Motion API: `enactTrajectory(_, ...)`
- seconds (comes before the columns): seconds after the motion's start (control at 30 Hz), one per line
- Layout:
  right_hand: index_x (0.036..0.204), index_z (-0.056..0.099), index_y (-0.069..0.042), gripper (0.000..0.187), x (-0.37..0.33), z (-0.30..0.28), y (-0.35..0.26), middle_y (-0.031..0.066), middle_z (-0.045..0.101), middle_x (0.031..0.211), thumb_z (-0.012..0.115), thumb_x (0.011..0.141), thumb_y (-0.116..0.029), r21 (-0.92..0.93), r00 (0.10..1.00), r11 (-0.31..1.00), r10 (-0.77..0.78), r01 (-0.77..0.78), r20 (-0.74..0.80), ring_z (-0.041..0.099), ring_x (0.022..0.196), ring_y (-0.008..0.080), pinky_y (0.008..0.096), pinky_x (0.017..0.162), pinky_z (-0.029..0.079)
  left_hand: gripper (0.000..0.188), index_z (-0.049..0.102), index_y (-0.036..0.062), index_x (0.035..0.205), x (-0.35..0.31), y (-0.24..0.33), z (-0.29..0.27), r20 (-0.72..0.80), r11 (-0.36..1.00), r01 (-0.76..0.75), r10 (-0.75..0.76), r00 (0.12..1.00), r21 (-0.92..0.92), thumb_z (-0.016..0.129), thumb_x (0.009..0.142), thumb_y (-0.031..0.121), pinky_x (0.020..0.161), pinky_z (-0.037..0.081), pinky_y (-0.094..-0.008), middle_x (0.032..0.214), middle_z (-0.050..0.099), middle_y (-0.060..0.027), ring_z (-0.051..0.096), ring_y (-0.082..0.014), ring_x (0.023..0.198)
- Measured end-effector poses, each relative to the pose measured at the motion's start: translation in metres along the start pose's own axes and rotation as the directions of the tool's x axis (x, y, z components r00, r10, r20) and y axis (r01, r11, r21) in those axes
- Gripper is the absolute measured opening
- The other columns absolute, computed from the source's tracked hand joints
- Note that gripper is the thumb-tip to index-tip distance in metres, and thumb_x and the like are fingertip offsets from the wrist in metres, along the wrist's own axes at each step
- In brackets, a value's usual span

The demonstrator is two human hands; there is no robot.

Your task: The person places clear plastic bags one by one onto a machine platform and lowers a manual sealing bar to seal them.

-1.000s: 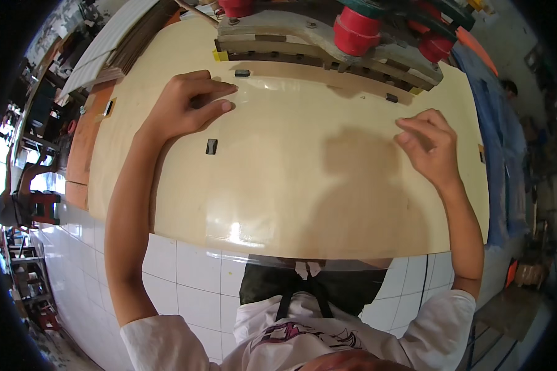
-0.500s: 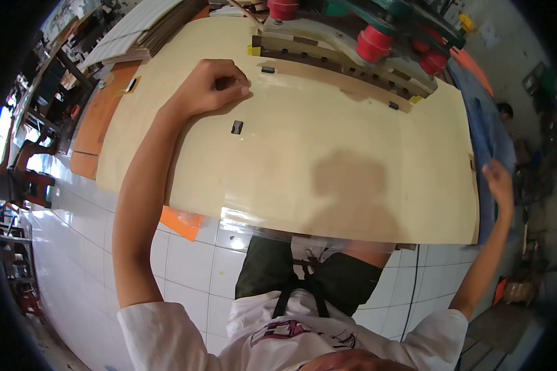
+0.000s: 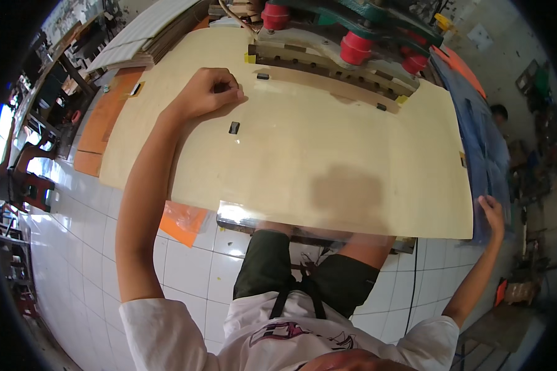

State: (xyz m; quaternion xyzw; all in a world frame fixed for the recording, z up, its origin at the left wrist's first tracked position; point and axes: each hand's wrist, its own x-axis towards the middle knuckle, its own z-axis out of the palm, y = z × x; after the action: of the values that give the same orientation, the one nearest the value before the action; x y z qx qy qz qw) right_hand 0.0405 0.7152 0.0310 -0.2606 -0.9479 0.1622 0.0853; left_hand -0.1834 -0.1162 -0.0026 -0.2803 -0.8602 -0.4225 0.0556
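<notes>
My left hand point(image 3: 209, 89) rests on a large cream board point(image 3: 278, 179), fingers curled and thumb tip against them; anything between them is hidden. Near it on the board are two small dark pads, one nearer me point(image 3: 234, 128) and one farther off point(image 3: 263, 76). Far to the right, my right hand point(image 3: 492, 213) is at the near end of bluish see-through plastic sheets point(image 3: 479, 145). Its fingers look pinched on a sheet's edge. A clear film point(image 3: 244, 213) pokes out past the board's front edge, above my lap.
Across the board's far side stands a green press point(image 3: 384, 21) with red cylinders point(image 3: 356, 48) and a long slotted bar point(image 3: 328, 65). Pale ridged panels point(image 3: 145, 34) are stacked at the far left. An orange sheet point(image 3: 184, 226) hangs below the board's front left. White floor tiles point(image 3: 80, 247) surround me.
My right hand has come toward me along the plastic sheets, whose near end now spreads wider around it. My left hand stays on the board. The whole view has shifted slightly.
</notes>
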Motion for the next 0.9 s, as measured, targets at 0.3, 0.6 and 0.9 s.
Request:
enactTrajectory(0.3,0.119,0.063,0.012,0.073,-0.009,-0.001,0.0,0.0224,0.067,0.115,0.075,0.082,-0.05,-0.023,0.993,0.996,-0.082,0.081,-0.085,0.064,0.104,0.0305,0.0363,0.092,0.047,0.026,0.071,-0.0034,0.096,-0.013,0.045,-0.024,0.029,0.955,0.174,-0.186,0.982,0.242,0.07,0.09,0.022,0.077,0.053,-0.0319,0.088,0.072,-0.012,0.067,-0.0182,0.082)
enactTrajectory(0.6,0.126,0.057,0.013,0.078,-0.015,0.003,-0.045,0.0263,0.066,0.112,0.085,0.072,-0.036,-0.001,0.999,1.0,-0.026,0.026,0.022,0.066,0.103,0.0322,0.0391,0.091,0.05,0.024,0.07,-0.0039,0.099,-0.044,0.025,-0.013,-0.092,0.983,0.144,-0.134,0.987,0.111,0.068,0.092,0.019,0.087,0.051,-0.0319,0.097,0.072,-0.0115,0.066,-0.0176,0.092)
enactTrajectory(0.9,0.124,0.057,0.017,0.071,-0.001,-0.008,-0.023,0.0309,0.065,0.116,0.083,0.073,-0.026,0.02,0.998,0.998,0.063,-0.063,0.01,0.066,0.107,0.0343,0.0382,0.093,0.05,0.022,0.069,-0.0056,0.098,-0.043,0.006,-0.009,-0.169,0.983,0.115,-0.139,0.976,-0.143,0.067,0.09,0.015,0.082,0.053,-0.03,0.091,0.072,-0.0098,0.067,-0.0153,0.087)
